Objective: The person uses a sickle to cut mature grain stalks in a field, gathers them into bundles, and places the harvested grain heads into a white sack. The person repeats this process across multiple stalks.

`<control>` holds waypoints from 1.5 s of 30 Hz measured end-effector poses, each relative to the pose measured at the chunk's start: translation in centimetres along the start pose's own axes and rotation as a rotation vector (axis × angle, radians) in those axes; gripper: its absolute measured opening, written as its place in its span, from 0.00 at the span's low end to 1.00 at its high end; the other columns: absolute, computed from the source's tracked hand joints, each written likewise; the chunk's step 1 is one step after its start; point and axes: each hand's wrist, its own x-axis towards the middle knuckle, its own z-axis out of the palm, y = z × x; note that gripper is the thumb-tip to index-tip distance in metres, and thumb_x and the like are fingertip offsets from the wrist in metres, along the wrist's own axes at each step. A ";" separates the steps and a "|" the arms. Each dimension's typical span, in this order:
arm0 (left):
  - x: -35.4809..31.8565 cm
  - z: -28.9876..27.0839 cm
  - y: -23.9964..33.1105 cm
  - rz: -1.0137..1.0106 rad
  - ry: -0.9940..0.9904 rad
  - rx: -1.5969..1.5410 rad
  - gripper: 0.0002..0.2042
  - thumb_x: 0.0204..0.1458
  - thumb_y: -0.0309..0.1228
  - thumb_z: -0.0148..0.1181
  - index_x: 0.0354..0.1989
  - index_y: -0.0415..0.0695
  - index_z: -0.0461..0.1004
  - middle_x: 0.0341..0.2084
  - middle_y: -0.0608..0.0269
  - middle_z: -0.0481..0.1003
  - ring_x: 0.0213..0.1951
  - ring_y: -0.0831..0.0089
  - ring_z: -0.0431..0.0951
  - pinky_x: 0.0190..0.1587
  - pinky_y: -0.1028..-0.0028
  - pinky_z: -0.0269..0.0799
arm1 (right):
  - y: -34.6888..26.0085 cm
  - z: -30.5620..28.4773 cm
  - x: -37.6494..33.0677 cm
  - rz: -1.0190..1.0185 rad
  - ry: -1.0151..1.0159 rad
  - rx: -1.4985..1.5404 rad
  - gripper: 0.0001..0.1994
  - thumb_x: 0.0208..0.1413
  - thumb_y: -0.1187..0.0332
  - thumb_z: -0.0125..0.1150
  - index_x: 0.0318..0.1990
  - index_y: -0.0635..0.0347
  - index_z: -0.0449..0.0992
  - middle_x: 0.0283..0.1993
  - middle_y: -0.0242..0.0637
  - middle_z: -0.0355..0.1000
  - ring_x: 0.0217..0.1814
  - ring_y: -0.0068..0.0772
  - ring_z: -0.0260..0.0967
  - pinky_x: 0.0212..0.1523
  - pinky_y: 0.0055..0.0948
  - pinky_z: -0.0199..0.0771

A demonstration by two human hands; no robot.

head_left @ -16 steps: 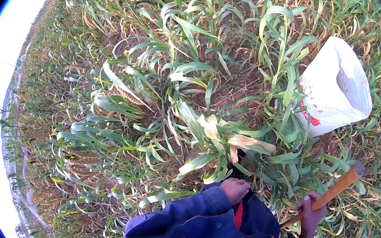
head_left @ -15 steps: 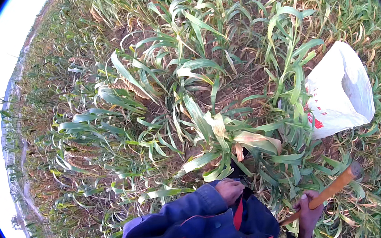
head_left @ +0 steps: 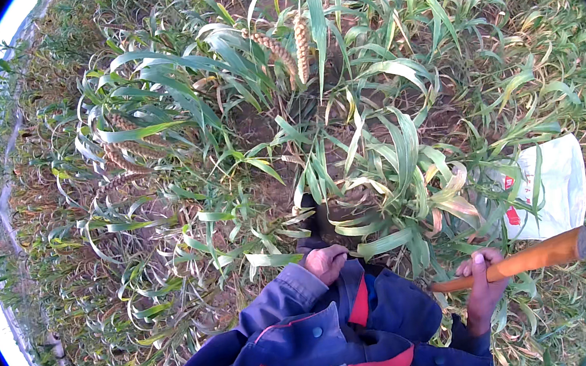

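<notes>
At the right, my right hand [head_left: 487, 283] is wrapped round a wooden tool handle [head_left: 540, 256]. Its thick end points right, and its thin end runs left toward my trouser leg; no tool head shows. My left hand [head_left: 326, 264], fingers curled closed, is in front of my body near the leaves of a green plant [head_left: 386, 242]. Whether anything is inside those fingers is hidden. Just ahead of both hands stand leafy stalks with some dry, tan leaves [head_left: 454, 200].
A white woven sack [head_left: 560, 183] with red print lies among plants at the right. Drooping grain heads [head_left: 301, 49] hang from stalks ahead, more [head_left: 128, 139] at the left. Brown soil [head_left: 266, 199] shows between the plants. A pale path [head_left: 7, 211] runs along the far left.
My view has shifted, so the sack and plants sit lower and farther right. The handle has swung flatter, its thick end nearer the sack. My left hand has moved slightly left and up in view.
</notes>
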 end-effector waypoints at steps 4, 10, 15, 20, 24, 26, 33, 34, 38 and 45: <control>0.8 -6.0 -2.5 0.033 0.173 -0.172 0.10 0.51 0.30 0.55 0.40 0.40 0.75 0.27 0.52 0.77 0.33 0.58 0.79 0.37 0.66 0.74 | -6.1 5.6 0.9 -0.266 -0.072 0.150 0.05 0.60 0.70 0.48 0.35 0.61 0.62 0.18 0.29 0.57 0.18 0.21 0.56 0.24 0.25 0.64; 2.8 -9.6 -6.6 -0.072 0.145 -0.597 0.16 0.59 0.33 0.50 0.48 0.32 0.70 0.39 0.55 0.76 0.43 0.70 0.76 0.46 0.73 0.70 | -10.4 11.9 3.8 -0.265 -0.127 0.284 0.10 0.64 0.63 0.43 0.35 0.60 0.61 0.19 0.28 0.56 0.21 0.23 0.57 0.29 0.29 0.64; 9.1 -9.1 -13.5 -0.326 0.519 -0.967 0.28 0.52 0.37 0.60 0.57 0.30 0.63 0.42 0.52 0.74 0.46 0.67 0.73 0.49 0.70 0.68 | -9.7 15.5 4.5 -0.187 -0.270 0.006 0.18 0.62 0.55 0.45 0.36 0.64 0.64 0.29 0.40 0.67 0.37 0.39 0.67 0.45 0.41 0.68; 19.7 -11.0 -16.4 -0.419 0.533 -1.199 0.38 0.50 0.40 0.62 0.65 0.38 0.49 0.55 0.51 0.65 0.56 0.61 0.65 0.52 0.62 0.65 | -10.2 16.8 6.1 0.009 -0.463 -0.217 0.29 0.53 0.41 0.55 0.41 0.64 0.67 0.44 0.49 0.71 0.45 0.41 0.71 0.37 0.33 0.76; 23.1 -11.7 -19.5 -0.529 0.558 -1.456 0.30 0.51 0.39 0.61 0.61 0.42 0.59 0.55 0.56 0.66 0.58 0.57 0.64 0.56 0.54 0.60 | -11.1 15.2 7.0 -0.085 -0.553 -0.151 0.27 0.53 0.41 0.55 0.36 0.61 0.63 0.41 0.46 0.71 0.43 0.47 0.72 0.29 0.31 0.78; 24.0 -10.4 -24.3 -0.440 0.661 -1.599 0.20 0.53 0.37 0.59 0.52 0.45 0.67 0.53 0.57 0.68 0.54 0.58 0.67 0.56 0.55 0.61 | -11.5 13.7 8.4 -0.183 -0.695 -0.098 0.24 0.55 0.43 0.53 0.32 0.59 0.60 0.35 0.43 0.70 0.43 0.48 0.70 0.27 0.34 0.79; 17.5 -13.8 -20.2 -0.197 0.644 -1.656 0.06 0.58 0.32 0.51 0.30 0.46 0.67 0.27 0.54 0.75 0.33 0.53 0.78 0.35 0.49 0.76 | -13.8 12.5 10.7 -0.381 -0.459 -0.179 0.18 0.55 0.52 0.54 0.30 0.56 0.59 0.30 0.38 0.62 0.45 0.46 0.63 0.27 0.35 0.79; 15.0 -14.4 -20.8 -0.135 0.640 -1.693 0.06 0.59 0.32 0.51 0.31 0.45 0.68 0.23 0.57 0.73 0.26 0.57 0.76 0.32 0.52 0.77 | -13.1 13.9 11.6 -0.410 -0.459 -0.187 0.17 0.55 0.54 0.54 0.30 0.57 0.59 0.29 0.39 0.63 0.45 0.47 0.64 0.28 0.37 0.80; 8.5 -17.8 -20.7 -0.376 0.700 -1.330 0.11 0.60 0.37 0.50 0.38 0.42 0.72 0.21 0.63 0.71 0.18 0.74 0.71 0.20 0.72 0.72 | -11.0 18.8 12.1 -0.355 -0.646 -0.185 0.12 0.54 0.62 0.53 0.31 0.59 0.61 0.35 0.44 0.65 0.50 0.50 0.64 0.43 0.45 0.75; 5.1 -15.1 -18.6 -0.491 0.861 -1.292 0.11 0.56 0.31 0.49 0.37 0.35 0.71 0.23 0.57 0.73 0.19 0.71 0.73 0.17 0.77 0.66 | -3.1 27.8 12.2 -0.172 -1.035 -0.059 0.10 0.57 0.65 0.57 0.32 0.61 0.66 0.42 0.43 0.70 0.51 0.41 0.67 0.43 0.37 0.76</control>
